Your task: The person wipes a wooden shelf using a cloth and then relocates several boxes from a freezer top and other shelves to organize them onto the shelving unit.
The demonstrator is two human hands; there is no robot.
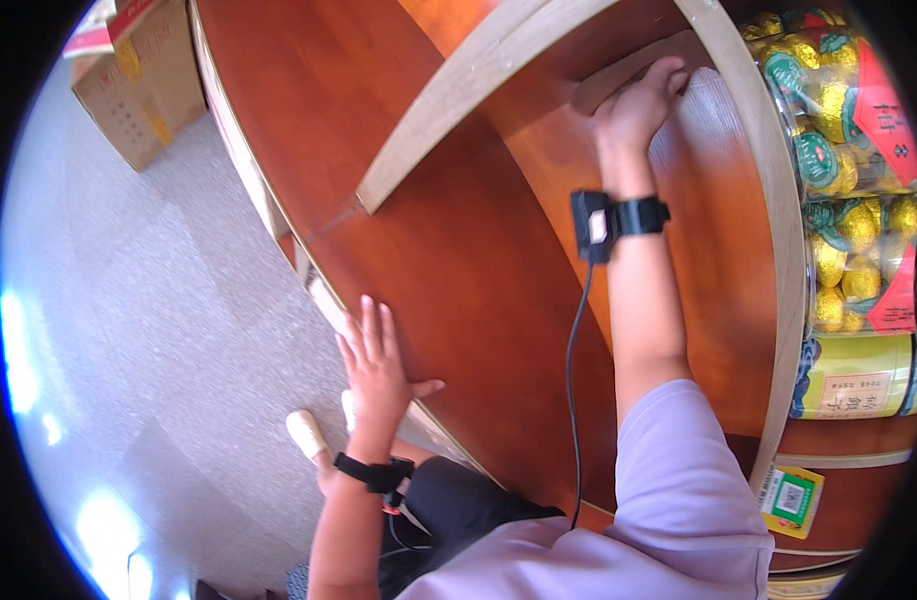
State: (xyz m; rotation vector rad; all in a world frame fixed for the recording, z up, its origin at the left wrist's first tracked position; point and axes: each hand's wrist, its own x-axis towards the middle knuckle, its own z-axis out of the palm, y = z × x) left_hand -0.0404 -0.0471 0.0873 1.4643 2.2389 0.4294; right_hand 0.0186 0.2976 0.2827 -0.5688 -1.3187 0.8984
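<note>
The red-brown shelf board was right under the person, and its long way ran slanting from the top left down to the lower right. The left hand was the closer one to its front edge. It lay over that edge with its fingers spread apart and its thumb out, and it didn't hold anything. The right hand was farther in, past the board, at the far end of the shiny orange-brown inner panel. It was by a brown curved piece. I could not tell if its fingers were together or holding something, because most of them were hidden.

The board looked smooth, dark and a bit shiny, and a pale curved rail met it. Off to the right were two clear jars of gold-wrapped balls, an upper jar and a lower jar, then a yellow-green tin. To the left was the grey floor, with a brown cardboard box up top.
</note>
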